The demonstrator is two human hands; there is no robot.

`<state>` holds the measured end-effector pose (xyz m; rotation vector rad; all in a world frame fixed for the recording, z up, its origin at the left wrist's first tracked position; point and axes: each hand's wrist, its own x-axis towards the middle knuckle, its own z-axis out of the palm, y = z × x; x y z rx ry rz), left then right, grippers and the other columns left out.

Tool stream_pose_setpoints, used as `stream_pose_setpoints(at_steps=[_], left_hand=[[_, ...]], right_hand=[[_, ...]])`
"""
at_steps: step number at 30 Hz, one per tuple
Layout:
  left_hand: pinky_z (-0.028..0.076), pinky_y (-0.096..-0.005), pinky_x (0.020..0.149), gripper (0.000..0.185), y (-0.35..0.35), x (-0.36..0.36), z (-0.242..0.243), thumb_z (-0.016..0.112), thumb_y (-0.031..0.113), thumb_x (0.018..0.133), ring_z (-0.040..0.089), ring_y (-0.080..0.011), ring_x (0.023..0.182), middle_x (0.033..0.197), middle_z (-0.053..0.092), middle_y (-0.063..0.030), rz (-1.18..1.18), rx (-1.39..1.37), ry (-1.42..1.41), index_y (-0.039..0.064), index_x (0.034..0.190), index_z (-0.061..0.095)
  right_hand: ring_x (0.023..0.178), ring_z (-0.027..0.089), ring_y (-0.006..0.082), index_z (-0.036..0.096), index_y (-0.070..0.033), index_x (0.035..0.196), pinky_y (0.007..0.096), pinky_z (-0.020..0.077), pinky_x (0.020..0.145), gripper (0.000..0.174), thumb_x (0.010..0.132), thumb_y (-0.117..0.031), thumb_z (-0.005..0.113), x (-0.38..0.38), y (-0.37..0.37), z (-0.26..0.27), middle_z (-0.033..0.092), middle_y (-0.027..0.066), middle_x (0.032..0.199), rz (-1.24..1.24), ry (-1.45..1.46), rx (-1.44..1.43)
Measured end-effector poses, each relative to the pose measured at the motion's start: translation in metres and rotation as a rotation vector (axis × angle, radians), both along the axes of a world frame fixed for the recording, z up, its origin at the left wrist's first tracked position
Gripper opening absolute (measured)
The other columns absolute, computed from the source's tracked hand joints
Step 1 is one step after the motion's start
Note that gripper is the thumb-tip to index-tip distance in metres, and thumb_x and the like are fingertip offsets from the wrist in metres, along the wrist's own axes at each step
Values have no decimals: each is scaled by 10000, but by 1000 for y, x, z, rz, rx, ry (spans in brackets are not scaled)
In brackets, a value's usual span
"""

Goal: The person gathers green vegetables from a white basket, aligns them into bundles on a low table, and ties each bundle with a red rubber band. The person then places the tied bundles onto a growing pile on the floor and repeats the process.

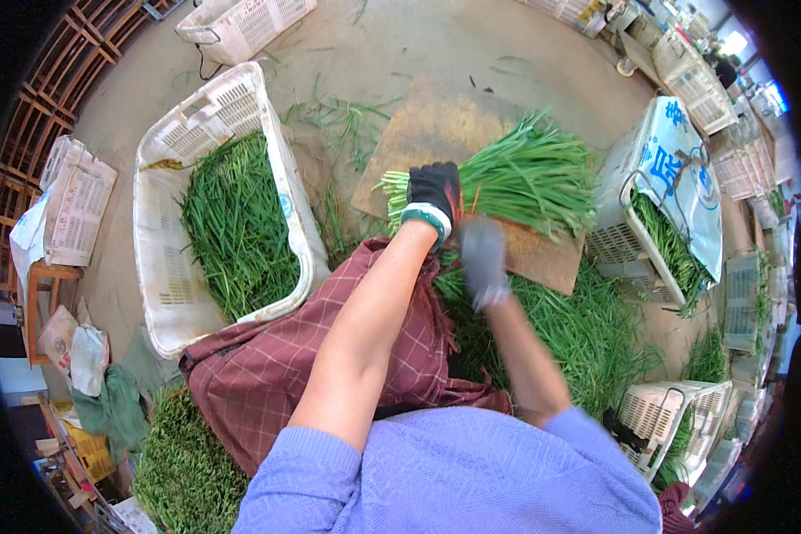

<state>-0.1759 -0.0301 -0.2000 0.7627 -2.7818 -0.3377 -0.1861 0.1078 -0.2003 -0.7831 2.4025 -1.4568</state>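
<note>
A bundle of long green leaves, apparently garlic chives [534,177], lies across a worn wooden board [434,120], its pale cut stems pointing left. My left hand [434,187], in a black glove with a white and green cuff, grips the bundle close to the stem end. Orange ties [476,198] show against the leaves just right of that hand. My right hand [482,259], in a grey glove, is motion-blurred beside the board's near edge, below the ties; its fingers are unclear, so whether it holds a tie cannot be told.
Left of the board, a white plastic crate [167,247] holds loose green leaves. More loose leaves [574,320] heap on the floor at right. A crate of greens with a printed plastic sack [681,180] stands beyond. A plaid maroon cloth [267,374] covers my lap.
</note>
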Motion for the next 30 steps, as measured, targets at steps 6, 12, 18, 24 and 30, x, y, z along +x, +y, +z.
stream_pose_setpoints(at_steps=[6,12,18,24,30], left_hand=[[548,-458,770,143,-9,-3,0,667,182,819,719,-330,884,952,726,-149,-35,-37,-32,115,945,682],[551,-477,794,295,-4,20,26,730,280,726,702,-371,925,955,716,-178,-36,100,10,83,943,690],[518,-463,750,184,-19,83,103,670,235,798,692,-340,835,870,698,-157,133,-117,195,87,907,662],[521,-452,791,445,-70,216,172,689,430,753,662,-326,869,885,675,-189,286,-119,65,34,956,670],[554,-399,812,910,-74,453,245,796,781,593,699,-286,885,947,741,-174,525,397,124,-34,994,734]], right_hand=[[768,611,179,674,34,1122,330,509,733,253,996,-171,596,18,53,-52,700,71,957,12,-447,-276],[1094,638,253,591,-54,1295,403,508,968,525,1027,-497,507,21,40,-6,668,118,1247,76,-967,-171],[1326,517,281,473,-67,1462,445,381,1145,592,1062,-500,411,27,-64,42,542,118,1456,503,-1372,-837],[1272,530,234,518,-84,1444,369,349,1165,444,1046,-232,389,110,-161,107,573,101,1412,1221,-606,-584],[1349,469,233,350,-41,1539,390,355,1161,559,1014,-153,509,207,-214,143,444,100,1515,1422,-281,-506]])
